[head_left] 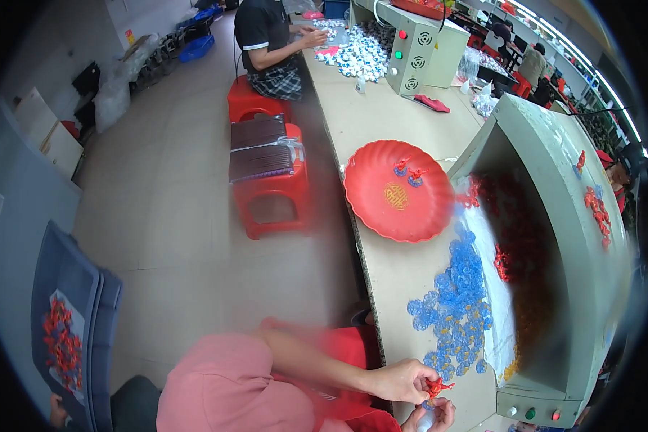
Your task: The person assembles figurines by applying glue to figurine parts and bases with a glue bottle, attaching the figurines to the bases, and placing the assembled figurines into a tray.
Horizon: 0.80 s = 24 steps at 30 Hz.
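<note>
My left hand (399, 380) pinches a small red plastic figure (438, 387) near the table's front edge. Just below it, my right hand (443, 415) is curled around a small whitish bottle (425, 420), partly cut off by the lower edge. A bit of blue (428, 405) shows between the hands, under the red figure; whether it is joined to the figure I cannot tell. Beyond my hands spreads a pile of clear blue round bases (457, 288). A red scalloped plate (371, 201) farther off holds two red figures on blue bases (415, 178).
A grey-green box-shaped machine (536, 129) stands at the right, with red and yellow pieces inside on white sheeting (498, 317). Red figures (597, 216) lie on its top. Red stools (270, 205) and grey bins (101, 338) stand left. A co-worker (266, 43) sits farther along the table.
</note>
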### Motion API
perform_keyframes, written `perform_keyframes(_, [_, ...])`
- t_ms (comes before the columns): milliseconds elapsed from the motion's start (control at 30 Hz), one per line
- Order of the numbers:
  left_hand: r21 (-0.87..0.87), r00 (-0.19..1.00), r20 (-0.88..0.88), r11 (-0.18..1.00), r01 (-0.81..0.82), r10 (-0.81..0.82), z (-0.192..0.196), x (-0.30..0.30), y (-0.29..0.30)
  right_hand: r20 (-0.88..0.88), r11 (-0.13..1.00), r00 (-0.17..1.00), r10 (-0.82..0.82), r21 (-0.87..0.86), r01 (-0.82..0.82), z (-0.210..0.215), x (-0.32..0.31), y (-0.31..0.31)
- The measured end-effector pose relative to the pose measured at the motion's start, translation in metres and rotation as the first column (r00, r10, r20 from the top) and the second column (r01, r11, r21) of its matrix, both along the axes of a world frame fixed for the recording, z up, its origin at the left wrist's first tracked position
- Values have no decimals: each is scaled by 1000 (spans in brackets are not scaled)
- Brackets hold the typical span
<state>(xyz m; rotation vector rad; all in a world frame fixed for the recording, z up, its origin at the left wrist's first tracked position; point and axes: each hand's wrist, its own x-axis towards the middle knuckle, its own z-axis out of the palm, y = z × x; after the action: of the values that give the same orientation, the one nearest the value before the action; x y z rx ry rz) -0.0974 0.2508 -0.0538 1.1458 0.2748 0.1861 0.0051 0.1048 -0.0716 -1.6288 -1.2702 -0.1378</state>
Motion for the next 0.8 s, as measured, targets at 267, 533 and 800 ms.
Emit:
perform_keyframes(267, [-146, 996, 46, 985, 87, -81, -6, 7, 20, -118, 969, 976, -184, 144, 200, -21, -6, 17])
perform_keyframes(533, [-36, 983, -151, 994, 104, -108, 8, 3, -1, -433, 961, 872, -227, 48, 274, -8, -30, -1])
perform_keyframes(800, [13, 949, -311, 998, 62, -55, 4, 55, -60, -468, 988, 878, -101, 60, 146, -19, 22, -60])
